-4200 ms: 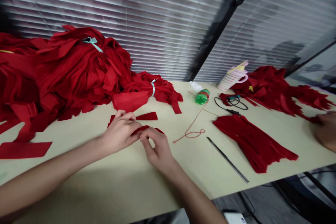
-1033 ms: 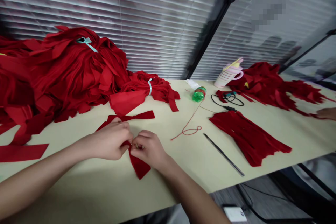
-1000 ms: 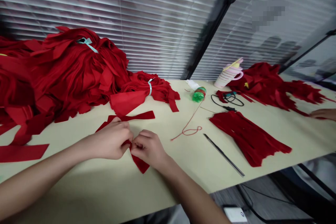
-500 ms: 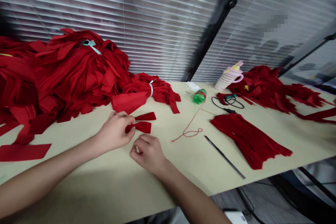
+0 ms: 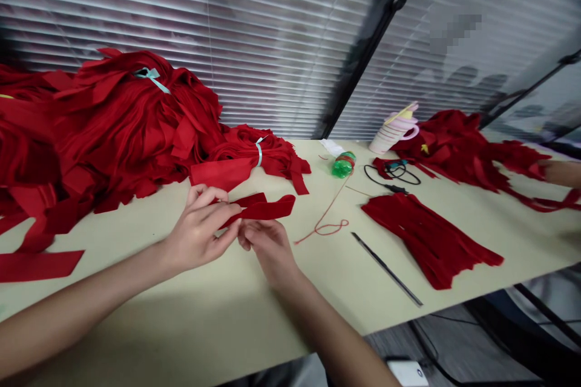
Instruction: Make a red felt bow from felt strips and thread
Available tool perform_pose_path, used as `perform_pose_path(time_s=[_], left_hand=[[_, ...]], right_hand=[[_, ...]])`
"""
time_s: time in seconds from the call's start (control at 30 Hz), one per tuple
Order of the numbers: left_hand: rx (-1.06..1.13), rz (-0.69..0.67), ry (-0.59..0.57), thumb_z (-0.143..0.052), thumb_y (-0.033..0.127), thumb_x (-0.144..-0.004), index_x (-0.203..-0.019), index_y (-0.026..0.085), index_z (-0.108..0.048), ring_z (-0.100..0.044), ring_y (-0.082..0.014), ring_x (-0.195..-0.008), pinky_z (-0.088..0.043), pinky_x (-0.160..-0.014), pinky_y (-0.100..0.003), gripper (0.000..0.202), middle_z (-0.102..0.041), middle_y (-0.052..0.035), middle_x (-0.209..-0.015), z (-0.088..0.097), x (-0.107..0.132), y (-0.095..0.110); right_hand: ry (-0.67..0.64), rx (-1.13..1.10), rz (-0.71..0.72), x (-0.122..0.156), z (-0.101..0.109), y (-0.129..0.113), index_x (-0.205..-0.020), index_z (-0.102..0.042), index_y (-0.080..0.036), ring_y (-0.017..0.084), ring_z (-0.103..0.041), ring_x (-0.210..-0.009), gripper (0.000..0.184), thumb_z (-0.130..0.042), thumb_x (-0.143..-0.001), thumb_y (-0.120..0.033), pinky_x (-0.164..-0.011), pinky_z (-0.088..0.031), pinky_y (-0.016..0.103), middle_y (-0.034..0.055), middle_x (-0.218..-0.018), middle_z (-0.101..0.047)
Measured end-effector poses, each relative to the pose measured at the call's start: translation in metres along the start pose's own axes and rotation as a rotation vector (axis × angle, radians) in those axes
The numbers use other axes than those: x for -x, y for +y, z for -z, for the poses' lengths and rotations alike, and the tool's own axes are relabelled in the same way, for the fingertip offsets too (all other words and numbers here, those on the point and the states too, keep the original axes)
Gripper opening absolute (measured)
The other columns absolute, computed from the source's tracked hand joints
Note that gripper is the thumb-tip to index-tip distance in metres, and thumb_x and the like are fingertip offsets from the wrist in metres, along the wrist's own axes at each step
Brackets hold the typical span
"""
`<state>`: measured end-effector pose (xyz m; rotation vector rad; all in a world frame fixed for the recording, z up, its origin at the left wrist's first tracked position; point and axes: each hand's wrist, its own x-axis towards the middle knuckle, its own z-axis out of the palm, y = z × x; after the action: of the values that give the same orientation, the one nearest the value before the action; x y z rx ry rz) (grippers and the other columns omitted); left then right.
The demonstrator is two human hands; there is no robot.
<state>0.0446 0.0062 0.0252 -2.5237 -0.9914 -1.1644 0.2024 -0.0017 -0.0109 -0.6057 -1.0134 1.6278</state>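
Note:
My left hand (image 5: 200,231) pinches one end of a red felt strip (image 5: 265,208), lifted a little off the pale table (image 5: 181,320). My right hand (image 5: 267,243) sits just right of it with the fingers curled under the same strip, touching its near end. The strip's free end points right. A second red strip lies on the table just behind them.
A big heap of red felt (image 5: 100,127) fills the left; a tied bundle (image 5: 254,157) lies behind my hands. Right of me are red thread (image 5: 324,227), a dark rod (image 5: 385,269), a flat red stack (image 5: 426,236), a green bottle (image 5: 342,166), scissors, stacked cups (image 5: 394,128). Another person's arm (image 5: 563,172) reaches in at far right.
The strip was bunched between both hands; my right hand let go briefly. Now the strip is stretched out to the right and lifted, both hands on its near end.

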Motion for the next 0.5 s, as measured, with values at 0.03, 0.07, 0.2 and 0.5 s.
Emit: perform_pose_path(time_s=[0.03, 0.07, 0.2, 0.5], left_hand=[[0.006, -0.006, -0.001, -0.057, 0.012, -0.078, -0.09, 0.013, -0.055, -0.053, -0.0182, -0.082, -0.033, -0.076, -0.037, 0.013, -0.062, -0.0039, -0.076, -0.001, 0.001, 0.0], [0.01, -0.015, -0.005, -0.057, 0.011, -0.078, -0.091, 0.013, -0.055, -0.053, -0.0184, -0.083, -0.033, -0.076, -0.037, 0.013, -0.062, -0.0039, -0.076, -0.002, 0.001, 0.001], [-0.003, -0.059, -0.02, -0.056, 0.011, -0.079, -0.088, 0.014, -0.055, -0.052, -0.019, -0.082, -0.032, -0.075, -0.038, 0.01, -0.061, -0.0036, -0.075, -0.003, 0.004, 0.005], [0.576, 0.483, -0.353, -0.05, 0.02, -0.081, -0.08, 0.016, -0.054, -0.055, -0.0138, -0.076, -0.042, -0.069, -0.027, 0.005, -0.059, -0.002, -0.076, 0.004, -0.005, 0.01]], right_hand=[[0.006, -0.009, -0.011, 0.0, -0.001, -0.001, -0.074, -0.066, -0.019, 0.011, -0.045, -0.058, 0.008, -0.067, -0.069, -0.025, -0.055, -0.031, 0.026, 0.001, -0.066, -0.057], [0.016, -0.005, -0.023, 0.001, -0.001, -0.001, -0.071, -0.066, -0.018, 0.011, -0.044, -0.057, 0.009, -0.067, -0.071, -0.027, -0.055, -0.031, 0.027, 0.0008, -0.063, -0.055], [0.063, -0.015, -0.02, 0.001, -0.005, -0.002, -0.063, -0.061, -0.016, 0.009, -0.037, -0.055, 0.014, -0.071, -0.068, -0.025, -0.056, -0.031, 0.026, -0.0026, -0.055, -0.047], [0.206, 0.247, 0.047, 0.0, 0.0, 0.001, -0.055, -0.053, -0.016, 0.007, -0.036, -0.048, 0.026, -0.073, -0.065, -0.03, -0.048, -0.028, 0.024, -0.004, -0.049, -0.043]])
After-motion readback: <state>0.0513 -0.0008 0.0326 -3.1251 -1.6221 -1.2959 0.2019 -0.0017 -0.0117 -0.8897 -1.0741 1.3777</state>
